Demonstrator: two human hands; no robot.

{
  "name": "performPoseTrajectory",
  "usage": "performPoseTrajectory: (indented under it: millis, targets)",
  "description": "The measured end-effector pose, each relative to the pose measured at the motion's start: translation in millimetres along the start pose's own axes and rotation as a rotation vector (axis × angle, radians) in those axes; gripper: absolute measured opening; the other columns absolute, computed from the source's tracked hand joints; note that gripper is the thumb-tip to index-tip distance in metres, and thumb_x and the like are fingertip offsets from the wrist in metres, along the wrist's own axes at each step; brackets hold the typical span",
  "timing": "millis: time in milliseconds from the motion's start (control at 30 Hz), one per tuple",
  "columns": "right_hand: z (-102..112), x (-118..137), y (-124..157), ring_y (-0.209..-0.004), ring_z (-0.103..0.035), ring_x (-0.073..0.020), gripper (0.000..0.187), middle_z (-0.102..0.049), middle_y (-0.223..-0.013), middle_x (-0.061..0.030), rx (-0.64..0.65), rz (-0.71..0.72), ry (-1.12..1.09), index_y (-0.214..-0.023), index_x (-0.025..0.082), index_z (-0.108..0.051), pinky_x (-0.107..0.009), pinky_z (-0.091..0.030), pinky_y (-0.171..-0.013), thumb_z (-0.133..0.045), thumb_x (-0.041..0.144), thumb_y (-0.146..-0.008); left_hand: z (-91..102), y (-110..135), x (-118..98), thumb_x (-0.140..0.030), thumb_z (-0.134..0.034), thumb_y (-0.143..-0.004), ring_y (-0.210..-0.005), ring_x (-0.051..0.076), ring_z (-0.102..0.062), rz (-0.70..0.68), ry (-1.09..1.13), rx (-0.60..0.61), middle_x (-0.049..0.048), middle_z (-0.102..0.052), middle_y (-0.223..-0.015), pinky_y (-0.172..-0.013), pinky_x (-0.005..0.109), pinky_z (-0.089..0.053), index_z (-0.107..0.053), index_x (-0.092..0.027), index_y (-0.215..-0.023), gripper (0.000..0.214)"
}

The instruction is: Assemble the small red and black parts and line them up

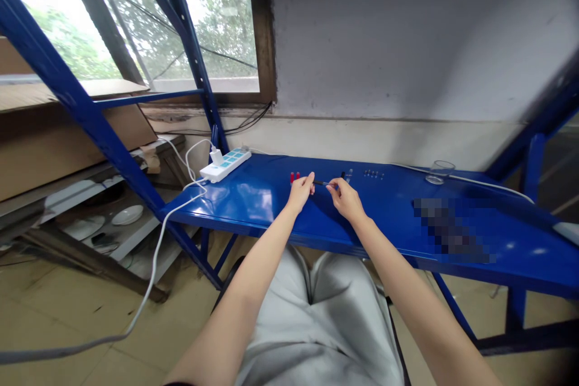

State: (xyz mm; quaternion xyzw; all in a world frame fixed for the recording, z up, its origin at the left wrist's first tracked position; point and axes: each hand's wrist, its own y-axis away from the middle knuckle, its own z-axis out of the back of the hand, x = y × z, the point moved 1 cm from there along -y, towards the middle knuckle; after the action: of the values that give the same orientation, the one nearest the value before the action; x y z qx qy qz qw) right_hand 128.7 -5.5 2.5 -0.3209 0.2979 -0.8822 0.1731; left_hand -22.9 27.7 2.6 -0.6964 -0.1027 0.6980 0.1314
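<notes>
Above the blue tabletop (244,193), a thin dark pen-like stick (320,183) stretches between my two hands. My left hand (300,193) is closed around its left end. The fingers of my right hand (344,196) pinch the right end, where a small clear part shows. Two small red pieces (295,177) stand on the tabletop just behind my left hand. Beyond my right hand are a small black piece (342,175) and a few small clear pieces (350,173), partly hidden by the fingers. Their exact kind is too small to make out.
Several tiny clear pieces (373,174) sit farther right, then a clear glass (439,172). A blurred-out dark object (452,229) lies at the front right. A white power strip (226,164) with a plugged-in cable stands at the left end. Blue frame posts (76,96) flank the table.
</notes>
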Motion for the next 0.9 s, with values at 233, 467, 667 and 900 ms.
performPoseTrajectory:
  millis: [233, 467, 667, 900]
  targets:
    - [-3, -5, -2, -0.056, -0.056, -0.0132, 0.030, -0.065, -0.085, -0.0054, -0.020, 0.028, -0.034, -0.104, 0.021, -0.055, -0.025, -0.044, -0.058, -0.039, 0.040, -0.087, -0.7, 1, -5, -0.056, -0.053, -0.074, -0.051, 0.008, -0.050, -0.028, 0.013, 0.042, 0.0035, -0.062, -0.064, -0.054, 0.022, -0.039, -0.063, -0.013, -0.071, 0.044]
    - [-9, -10, -1, -0.067, -0.061, -0.0147, 0.033, -0.064, -0.103, -0.0083, -0.019, 0.077, -0.011, -0.111, 0.021, -0.056, -0.028, -0.048, -0.066, -0.037, 0.035, -0.088, -2.9, 1, -4, -0.045, -0.060, -0.071, -0.053, 0.007, -0.050, -0.026, 0.042, 0.064, 0.0031, -0.064, -0.069, -0.053, 0.021, -0.038, -0.068, -0.013, -0.086, 0.036]
    - [-9, -12, -3, -0.064, -0.059, -0.0133, 0.032, -0.065, -0.100, -0.0077, 0.064, 0.003, 0.003, -0.111, 0.020, -0.056, -0.026, -0.046, -0.063, -0.041, 0.033, -0.086, -3.8, -2, 3, -0.041, -0.060, -0.073, -0.058, 0.007, -0.051, -0.013, 0.053, 0.069, 0.0047, -0.066, -0.078, -0.052, 0.019, -0.036, -0.067, -0.013, -0.095, 0.037]
    - [-6, -9, -6, -0.066, -0.059, -0.0133, 0.027, -0.067, -0.093, -0.0053, 0.139, -0.064, 0.010, -0.106, 0.021, -0.057, -0.024, -0.043, -0.060, -0.043, 0.032, -0.085, -7.2, -5, 1, -0.044, -0.062, -0.070, -0.058, 0.008, -0.053, 0.029, 0.046, 0.058, 0.0050, -0.065, -0.075, -0.054, 0.020, -0.039, -0.065, -0.012, -0.085, 0.035]
